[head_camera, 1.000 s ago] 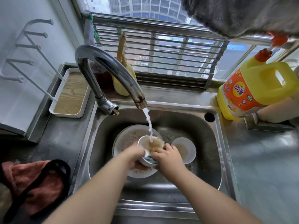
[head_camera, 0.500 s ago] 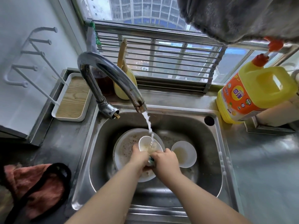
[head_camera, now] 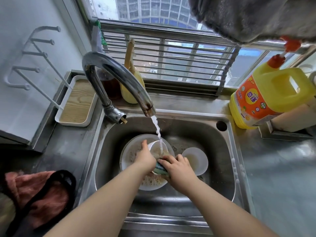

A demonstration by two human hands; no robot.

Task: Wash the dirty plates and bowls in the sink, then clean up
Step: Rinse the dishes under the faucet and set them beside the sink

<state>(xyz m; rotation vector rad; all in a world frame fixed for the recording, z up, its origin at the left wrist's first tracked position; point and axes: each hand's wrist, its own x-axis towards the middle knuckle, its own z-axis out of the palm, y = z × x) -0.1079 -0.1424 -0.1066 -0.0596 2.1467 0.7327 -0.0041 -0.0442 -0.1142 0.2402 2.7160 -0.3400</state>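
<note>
Small white bowl [head_camera: 158, 147] tilted under the running stream [head_camera: 158, 132], held above a large dirty plate [head_camera: 130, 154] in the middle of the steel sink [head_camera: 227, 161]; brownish, foamy water inside the bowl and over the plate. Left hand [head_camera: 146, 155] at the bowl's near-left rim, thumb up along the edge, grip closed around the bowl. Right hand [head_camera: 178, 166] just beside it, fingers curled over a green-and-blue sponge [head_camera: 160, 169], grip closed on the sponge and pressing it against the bowl's near edge. Second white bowl [head_camera: 195, 160] upright on the sink floor just right of the right hand, cloudy water in it, touching neither hand. Curved metal faucet [head_camera: 118, 77] arching from the back-left corner over the basin. Behind the sink, on the ledge below the window grille [head_camera: 171, 59], a tan brush [head_camera: 130, 77] standing upright, with a dark jar behind the faucet. On the counter [head_camera: 273, 177] at the right, a yellow detergent jug [head_camera: 271, 96] with a red pump, near the sink's back-right corner. At the left, a white tray with a wood-grain bottom [head_camera: 77, 101] holding a white wire rack [head_camera: 32, 62] against the wall. Pink cloth with a black strap [head_camera: 39, 190] on the counter at the near left. Grey cloth [head_camera: 253, 16] hanging at the top right.
</note>
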